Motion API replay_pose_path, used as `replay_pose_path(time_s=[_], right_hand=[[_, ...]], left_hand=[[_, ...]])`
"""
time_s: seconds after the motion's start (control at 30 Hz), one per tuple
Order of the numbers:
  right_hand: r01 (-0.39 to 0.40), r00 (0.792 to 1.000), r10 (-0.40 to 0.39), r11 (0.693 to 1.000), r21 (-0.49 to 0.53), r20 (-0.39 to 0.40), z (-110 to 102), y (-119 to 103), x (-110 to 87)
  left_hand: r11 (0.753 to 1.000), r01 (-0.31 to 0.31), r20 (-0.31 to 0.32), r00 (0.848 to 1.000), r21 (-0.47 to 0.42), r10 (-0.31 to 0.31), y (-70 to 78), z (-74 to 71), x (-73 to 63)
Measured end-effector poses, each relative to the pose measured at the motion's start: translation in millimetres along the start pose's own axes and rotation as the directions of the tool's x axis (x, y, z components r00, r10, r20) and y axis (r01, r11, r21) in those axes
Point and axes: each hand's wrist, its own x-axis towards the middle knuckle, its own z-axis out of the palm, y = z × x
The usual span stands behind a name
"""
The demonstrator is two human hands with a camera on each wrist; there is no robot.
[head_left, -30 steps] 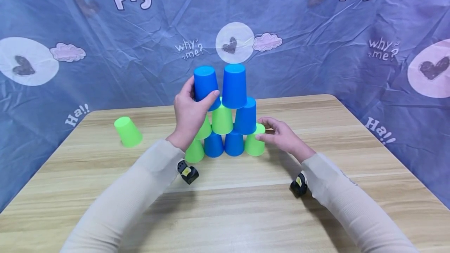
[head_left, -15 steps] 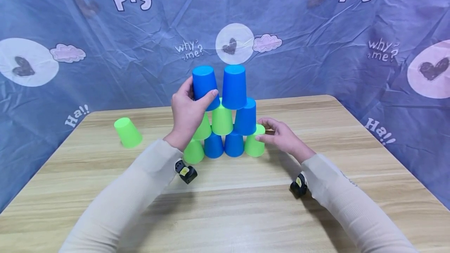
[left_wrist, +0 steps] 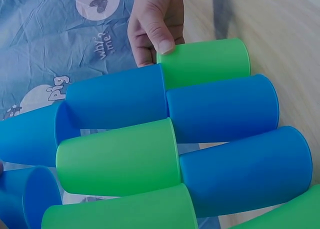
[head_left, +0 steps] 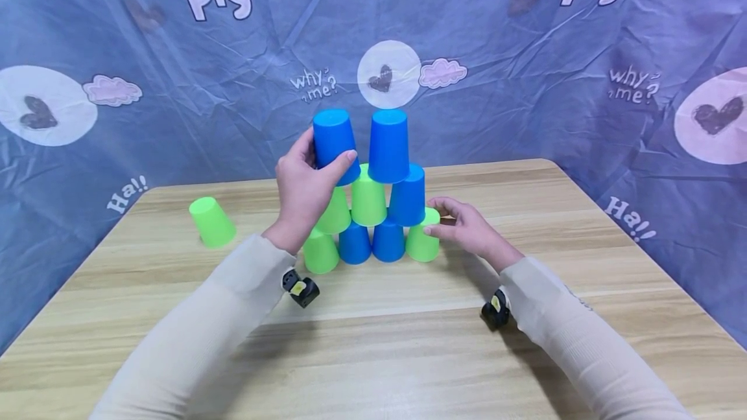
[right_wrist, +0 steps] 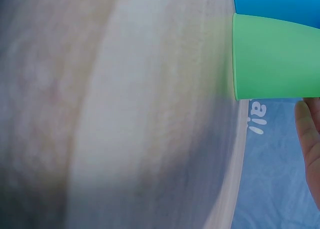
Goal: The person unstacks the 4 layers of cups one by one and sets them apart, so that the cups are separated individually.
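The cup stack [head_left: 369, 199] looks like smooth, matt plastic, as does the lone cup [head_left: 213, 223] to its left; beneath the cup stack the surface [head_left: 379, 355] is faintly glossy wood, behind it the backdrop [head_left: 502, 96] creased cloth.

In front of me stretches a pale desk [head_left: 385, 355] with streaky wood grain and rounded far corners. Standing directly on it in a row, mouths down, are, from my left, a green cup [head_left: 321, 255], a blue cup [head_left: 355, 245], a second blue cup [head_left: 388, 245] and another green cup [head_left: 423, 248]. Well apart, off to my left, a lone green cup [head_left: 213, 224] stands upside down too.
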Motion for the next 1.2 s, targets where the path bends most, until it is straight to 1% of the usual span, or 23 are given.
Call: replay_pose_path(time_s=[0.2,0.4,0.53,0.73,1.2], right_hand=[[0.018,1.0,-0.018,1.0,-0.005,-0.005,0,1,-0.4],[0.021,1.0,-0.021,1.0,-0.015,-0.011,-1,1,-0.1],[0.018,1.0,-0.018,1.0,-0.014,-0.01,-2,1,-0.2],[0.016,1.0,-0.016,1.0,-0.003,-0.015,-3,0,-2.6],[0.027,1.0,-0.027,1.0,0.01,-0.006,-1,2,-0.3]], left_hand=[[1.0,-0.013,-0.021,1.0,0.019,0.014,1.0,-1.6,-0.1],[1.0,0.016,-0.039,0.999,0.026,-0.015,0.7,-6.5,0.3],[1.0,0.001,-0.064,0.998,0.03,0.001,-0.5,-10.7,1.5],[0.999,-0.017,-0.08,0.997,0.031,0.019,-2.7,-18.3,4.0],[0.993,0.049,-0.144,0.989,0.106,-0.033,-6.7,-42.2,5.6]])
